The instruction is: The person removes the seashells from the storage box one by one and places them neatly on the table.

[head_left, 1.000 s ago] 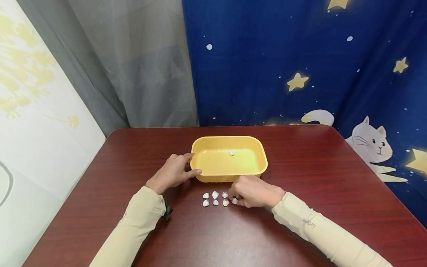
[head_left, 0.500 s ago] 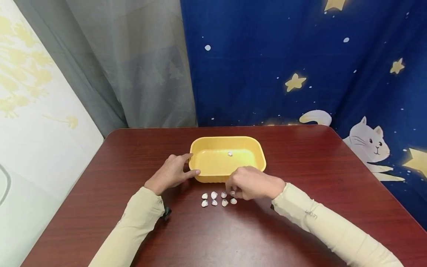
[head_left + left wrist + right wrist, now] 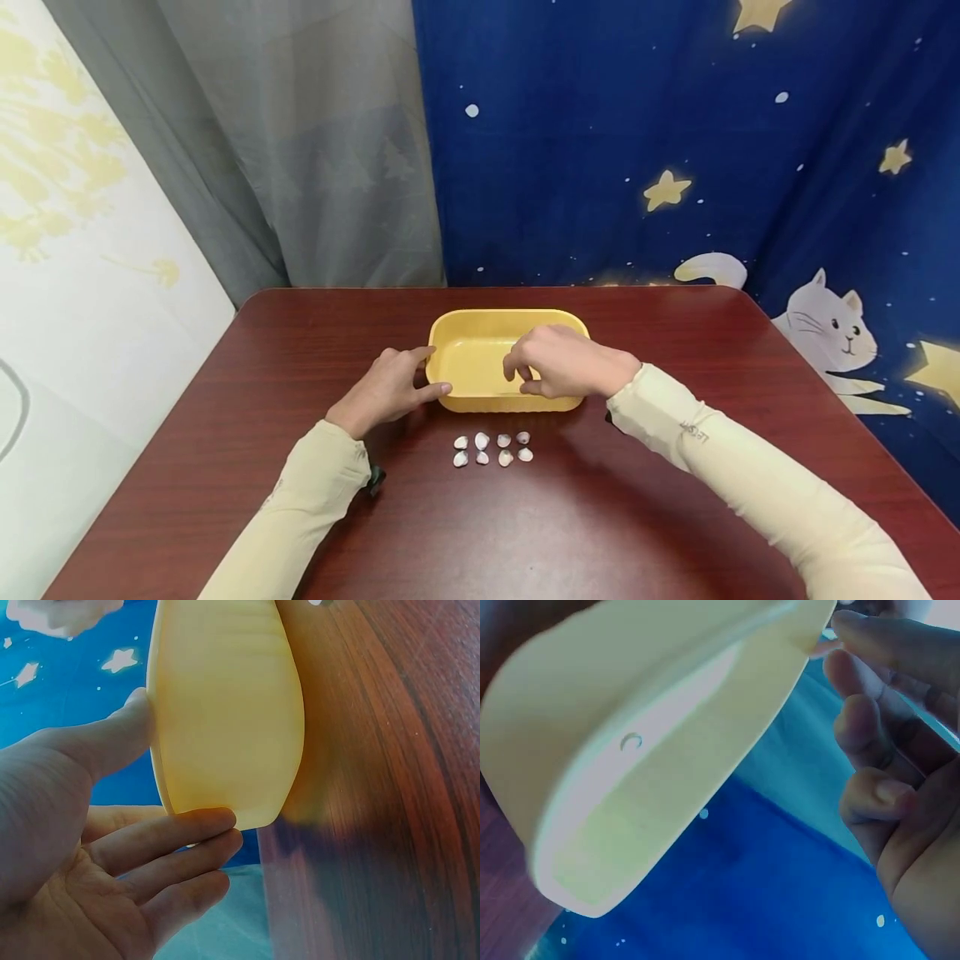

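Note:
My left hand (image 3: 386, 390) holds the left end of a yellow plastic tub (image 3: 510, 404), thumb on the near rim and fingers along the end. In the left wrist view, the thumb lies on the rim of the tub (image 3: 229, 712) and extended fingertips touch its end wall. Over the tub's right half hovers my right hand (image 3: 558, 362), fingers loosely bent, nothing between thumb and fingertips. A small shell (image 3: 631, 741) lies inside the tub in the right wrist view; the right hand hides it from the head view. Several small pale shells (image 3: 482, 440) form two short rows before the tub.
Everything stands on a dark red wooden table (image 3: 315, 333). Behind its far edge hang a grey curtain (image 3: 337, 167) and a blue curtain (image 3: 562, 167) with stars and a cat. A white patterned surface (image 3: 90, 333) is at the left.
My right hand has let go of the shells at the right of the rows and moved up and away over the tub. The left hand has stayed at the tub's end.

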`<action>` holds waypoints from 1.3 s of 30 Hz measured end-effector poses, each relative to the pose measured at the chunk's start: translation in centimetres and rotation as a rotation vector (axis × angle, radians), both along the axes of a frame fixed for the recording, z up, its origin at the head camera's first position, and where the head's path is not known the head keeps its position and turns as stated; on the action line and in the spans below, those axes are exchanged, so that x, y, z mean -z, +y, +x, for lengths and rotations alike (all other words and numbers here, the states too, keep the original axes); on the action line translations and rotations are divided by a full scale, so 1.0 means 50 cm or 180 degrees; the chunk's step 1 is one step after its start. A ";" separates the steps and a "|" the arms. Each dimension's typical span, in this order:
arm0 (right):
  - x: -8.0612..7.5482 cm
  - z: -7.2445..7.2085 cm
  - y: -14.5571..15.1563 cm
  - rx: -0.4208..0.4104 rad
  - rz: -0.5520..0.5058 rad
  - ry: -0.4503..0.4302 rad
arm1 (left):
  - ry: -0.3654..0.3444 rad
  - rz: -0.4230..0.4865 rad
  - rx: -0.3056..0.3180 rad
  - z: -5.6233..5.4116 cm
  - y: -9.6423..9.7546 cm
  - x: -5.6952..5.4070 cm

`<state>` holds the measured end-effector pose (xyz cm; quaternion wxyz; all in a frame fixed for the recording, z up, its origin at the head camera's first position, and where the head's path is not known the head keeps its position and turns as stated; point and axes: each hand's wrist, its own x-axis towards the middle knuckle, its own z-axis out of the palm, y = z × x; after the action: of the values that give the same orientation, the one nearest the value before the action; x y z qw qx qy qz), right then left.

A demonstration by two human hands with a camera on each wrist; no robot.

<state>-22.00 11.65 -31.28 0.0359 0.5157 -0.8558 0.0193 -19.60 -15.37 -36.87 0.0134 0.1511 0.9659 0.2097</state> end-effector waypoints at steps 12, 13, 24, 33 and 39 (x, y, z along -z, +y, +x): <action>-0.004 -0.098 -0.021 0.0227 0.0228 0.0104 | -0.0008 0.0060 -0.0015 0.000 -0.004 -0.002; 0.000 -0.107 -0.023 0.0257 0.0259 0.0093 | -0.0008 0.0064 -0.0011 0.000 -0.005 -0.003; 0.038 -0.189 -0.040 0.0880 0.0128 -0.0688 | 0.0000 0.0044 0.0010 0.000 -0.004 -0.005; 0.072 -0.210 -0.054 0.1170 0.0439 -0.0582 | -0.0007 0.0032 -0.0005 -0.002 -0.004 -0.008; 0.104 -0.212 -0.050 0.1156 0.0506 -0.0497 | -0.0081 0.0020 -0.0014 0.002 0.002 -0.001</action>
<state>-32.58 9.17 -36.49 -0.0685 0.3512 -0.9337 -0.0151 -19.51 -15.29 -36.80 0.0247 0.1463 0.9653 0.2147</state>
